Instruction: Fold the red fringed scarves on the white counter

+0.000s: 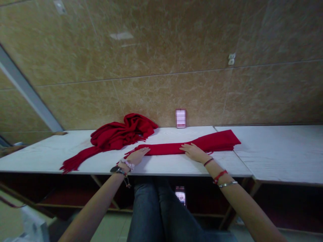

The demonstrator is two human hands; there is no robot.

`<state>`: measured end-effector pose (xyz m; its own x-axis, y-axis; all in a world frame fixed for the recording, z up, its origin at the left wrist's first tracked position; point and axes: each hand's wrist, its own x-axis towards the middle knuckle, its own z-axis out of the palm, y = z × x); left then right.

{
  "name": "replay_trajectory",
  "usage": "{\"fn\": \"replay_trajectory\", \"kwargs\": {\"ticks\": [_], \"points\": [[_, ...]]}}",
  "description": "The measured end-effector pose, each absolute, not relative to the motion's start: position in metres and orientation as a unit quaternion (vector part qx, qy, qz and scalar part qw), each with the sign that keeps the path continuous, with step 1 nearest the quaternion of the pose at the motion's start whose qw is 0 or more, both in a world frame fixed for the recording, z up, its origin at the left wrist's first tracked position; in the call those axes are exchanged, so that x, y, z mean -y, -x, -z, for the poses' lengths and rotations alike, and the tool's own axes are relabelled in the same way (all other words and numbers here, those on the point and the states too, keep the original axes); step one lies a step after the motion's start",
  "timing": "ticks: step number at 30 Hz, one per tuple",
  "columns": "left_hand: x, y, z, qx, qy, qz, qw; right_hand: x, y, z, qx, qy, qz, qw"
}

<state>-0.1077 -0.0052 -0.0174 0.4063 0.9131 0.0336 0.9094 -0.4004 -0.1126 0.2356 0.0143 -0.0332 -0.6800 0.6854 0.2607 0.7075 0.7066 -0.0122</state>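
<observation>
A red scarf [165, 149], folded into a long narrow strip, lies across the white tabletop in front of me. My left hand [138, 155] rests flat on its left end, fingers stretched out, close to the fringe. On the middle of the strip lies my right hand [195, 153], its fingers spread over the cloth. Beyond that hand the strip widens to a layered folded end. A second red scarf [121, 132] sits in a crumpled heap behind and to the left, its fringed end trailing toward the front edge. Neither hand touches the heap.
The white table [277, 151] runs along a tan tiled wall [161, 97]. A blurred phone-like thing [181, 118] leans upright against the wall. Dark open shelves [207, 198] lie under the tabletop. A wall socket [231, 59] is at the upper right.
</observation>
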Motion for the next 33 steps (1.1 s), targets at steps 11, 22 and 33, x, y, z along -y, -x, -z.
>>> {"fn": "replay_trajectory", "kwargs": {"ticks": [11,22,33], "points": [[-0.010,0.023,0.009,0.486,0.872,0.060,0.016,-0.011,-0.231,0.033,0.931,0.349,0.019,0.107],[-0.005,0.004,0.033,0.574,0.814,0.093,0.012,-0.006,-0.226,0.028,0.918,0.368,0.051,0.141],[-0.004,0.008,0.030,0.752,0.635,0.170,0.046,-0.009,-0.222,0.032,0.918,0.380,0.027,0.112]]}}
